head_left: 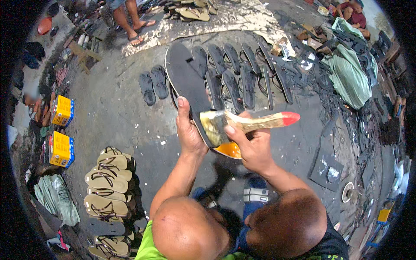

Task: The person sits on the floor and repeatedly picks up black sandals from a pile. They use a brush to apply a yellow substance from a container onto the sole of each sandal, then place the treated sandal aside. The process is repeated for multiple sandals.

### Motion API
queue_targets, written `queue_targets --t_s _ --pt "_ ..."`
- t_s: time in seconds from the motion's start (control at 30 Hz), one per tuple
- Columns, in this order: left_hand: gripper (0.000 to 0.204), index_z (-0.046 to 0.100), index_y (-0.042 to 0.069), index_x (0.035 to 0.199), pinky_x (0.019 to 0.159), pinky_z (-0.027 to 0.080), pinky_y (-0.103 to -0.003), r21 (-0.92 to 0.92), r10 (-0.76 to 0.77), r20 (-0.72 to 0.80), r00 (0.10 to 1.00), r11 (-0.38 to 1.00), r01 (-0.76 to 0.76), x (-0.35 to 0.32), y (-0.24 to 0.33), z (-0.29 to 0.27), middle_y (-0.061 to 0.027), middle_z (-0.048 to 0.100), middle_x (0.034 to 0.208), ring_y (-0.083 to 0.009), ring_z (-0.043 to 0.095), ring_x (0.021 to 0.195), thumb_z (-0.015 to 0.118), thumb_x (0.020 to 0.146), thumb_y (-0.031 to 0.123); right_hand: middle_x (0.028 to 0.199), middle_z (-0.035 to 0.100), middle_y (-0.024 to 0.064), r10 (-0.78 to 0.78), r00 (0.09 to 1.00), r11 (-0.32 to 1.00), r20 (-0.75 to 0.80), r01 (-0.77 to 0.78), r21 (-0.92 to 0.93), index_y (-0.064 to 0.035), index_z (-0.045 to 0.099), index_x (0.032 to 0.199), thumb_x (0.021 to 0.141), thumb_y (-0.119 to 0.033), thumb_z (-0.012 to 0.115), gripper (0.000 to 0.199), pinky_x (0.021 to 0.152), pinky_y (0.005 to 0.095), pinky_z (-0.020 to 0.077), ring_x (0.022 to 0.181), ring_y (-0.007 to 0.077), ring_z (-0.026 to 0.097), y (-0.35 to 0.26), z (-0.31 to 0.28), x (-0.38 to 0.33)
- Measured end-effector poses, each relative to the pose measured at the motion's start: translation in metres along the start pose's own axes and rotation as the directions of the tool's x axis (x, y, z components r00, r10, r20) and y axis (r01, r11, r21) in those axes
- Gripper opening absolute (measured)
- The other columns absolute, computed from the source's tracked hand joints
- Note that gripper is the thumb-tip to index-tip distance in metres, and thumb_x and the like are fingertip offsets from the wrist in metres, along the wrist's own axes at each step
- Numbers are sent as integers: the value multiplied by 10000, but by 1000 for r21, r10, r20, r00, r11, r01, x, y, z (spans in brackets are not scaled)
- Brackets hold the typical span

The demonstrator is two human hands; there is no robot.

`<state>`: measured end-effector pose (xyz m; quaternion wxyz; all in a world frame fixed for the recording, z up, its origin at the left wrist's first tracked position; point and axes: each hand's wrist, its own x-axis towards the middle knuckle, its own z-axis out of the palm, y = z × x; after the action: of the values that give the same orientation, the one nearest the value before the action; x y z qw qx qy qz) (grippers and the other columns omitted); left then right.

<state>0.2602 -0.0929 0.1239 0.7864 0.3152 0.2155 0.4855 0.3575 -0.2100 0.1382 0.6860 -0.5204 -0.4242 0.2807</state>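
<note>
My left hand (pixel 190 132) grips a long black shoe sole (pixel 185 69) along its near left edge, thumb on top. The sole is tilted, its far end pointing away from me. In my right hand (pixel 256 149) is a wide paintbrush (pixel 262 122) with a pale wooden handle and a red tip. Its yellowish, coated bristles lie against the near end of the sole. Orange liquid or glue (pixel 229 150) shows just below the bristles, between my hands; what holds it is mostly hidden.
Rows of black sandals (pixel 248 86) lie on the dark floor ahead, with a black pair (pixel 153 85) to their left. Beige sandals (pixel 108 180) line the near left, beside yellow boxes (pixel 61 149). A green sack (pixel 349 78) lies right. A person's feet (pixel 138 40) stand at the back.
</note>
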Motion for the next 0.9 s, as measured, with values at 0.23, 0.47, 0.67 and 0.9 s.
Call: queue_targets --t_s 0.23,0.47,0.67,0.9 --pt "669 532 66 1319 856 556 -383 -16 -29 159 987 999 32 -17 1 9 -110 664 1166 -234 663 1010 435 971 629 934 694 98 -304 934 943 -190 266 -201 -29 695 1026 846 -71 728 188 734 331 496 824 214 626 7 -26 17" --pt "685 538 49 1281 917 519 -356 -121 -72 44 996 990 76 -18 16 6 -96 651 1140 -192 640 982 568 916 627 834 583 77 -207 921 921 330 297 -251 -5 673 956 859 -87 746 147 674 326 448 743 201 548 8 -20 2" --pt "648 537 18 1270 905 515 -341 8 105 42 994 994 -105 -25 -2 -5 -89 656 1119 -175 631 1000 579 936 572 861 605 60 -217 973 972 74 222 -78 -18 673 959 863 -76 741 131 705 315 449 773 181 552 7 -6 -13" --pt "761 394 74 1446 955 494 -372 103 293 158 943 945 -311 -27 9 9 -93 566 1322 -204 586 1139 485 946 642 809 621 38 -178 977 965 -113 151 -213 -14 650 965 892 -97 723 132 669 291 450 757 130 553 15 -16 2"
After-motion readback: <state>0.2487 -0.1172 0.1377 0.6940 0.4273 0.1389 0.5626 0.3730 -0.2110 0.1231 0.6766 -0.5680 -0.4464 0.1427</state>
